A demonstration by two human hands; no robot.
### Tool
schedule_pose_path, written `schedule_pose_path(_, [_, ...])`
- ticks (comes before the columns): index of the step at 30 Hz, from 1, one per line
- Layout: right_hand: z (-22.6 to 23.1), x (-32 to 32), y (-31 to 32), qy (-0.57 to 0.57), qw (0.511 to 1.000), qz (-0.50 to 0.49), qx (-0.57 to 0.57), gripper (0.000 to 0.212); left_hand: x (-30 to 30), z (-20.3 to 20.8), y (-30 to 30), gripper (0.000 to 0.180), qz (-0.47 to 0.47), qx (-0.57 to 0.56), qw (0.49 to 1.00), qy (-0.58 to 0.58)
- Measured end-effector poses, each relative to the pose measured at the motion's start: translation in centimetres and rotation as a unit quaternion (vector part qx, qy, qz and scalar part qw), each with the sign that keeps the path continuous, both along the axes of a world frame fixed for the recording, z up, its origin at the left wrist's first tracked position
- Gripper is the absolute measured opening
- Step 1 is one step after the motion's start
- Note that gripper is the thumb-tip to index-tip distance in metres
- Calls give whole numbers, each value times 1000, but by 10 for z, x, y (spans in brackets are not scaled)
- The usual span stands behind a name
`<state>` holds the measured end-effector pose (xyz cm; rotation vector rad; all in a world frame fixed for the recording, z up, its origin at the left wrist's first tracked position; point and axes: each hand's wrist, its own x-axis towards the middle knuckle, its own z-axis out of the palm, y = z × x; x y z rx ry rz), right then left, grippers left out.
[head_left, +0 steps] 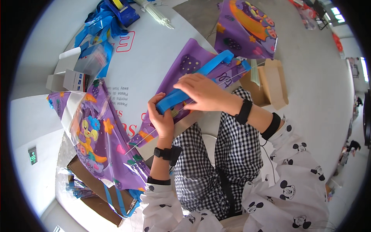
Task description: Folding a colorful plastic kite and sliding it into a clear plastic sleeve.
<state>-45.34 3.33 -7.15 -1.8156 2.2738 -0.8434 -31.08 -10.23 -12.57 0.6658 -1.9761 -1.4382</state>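
A folded blue ribbon (pixel 172 99) runs slantwise across a purple printed plastic sheet (pixel 184 63) at the table's near edge, above my lap. My left hand (pixel 161 120) is closed round the ribbon's near-left end, thumb and fingers on either side of it. Farther along, my right hand (pixel 203 92) grips the ribbon with its fingers over the top and the thumb below. Beyond that hand, the ribbon loops up at the sheet's far-right end. A thin white stick (pixel 226 80) lies along the sheet's near side, partly hidden by my hands.
More purple printed sheets (pixel 92 131) hang over the table's left side, beside a small opened box (pixel 75 80). Blue ribbons (pixel 100 23), a blue tape dispenser (pixel 125 13) and white sticks (pixel 156 14) lie at the back. At right stand a cardboard box (pixel 273 83) and another purple sheet (pixel 247 31).
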Motion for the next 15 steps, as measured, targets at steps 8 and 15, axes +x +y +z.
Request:
schedule_pose_path(8, [-23, 24, -40, 159, 986, 19, -40, 25, 1, -7, 3, 33, 11, -2, 1000, -28])
schedule_pose_path(15, [13, -39, -16, 263, 964, 51, -3, 19, -3, -6, 7, 35, 4, 53, 999, 8])
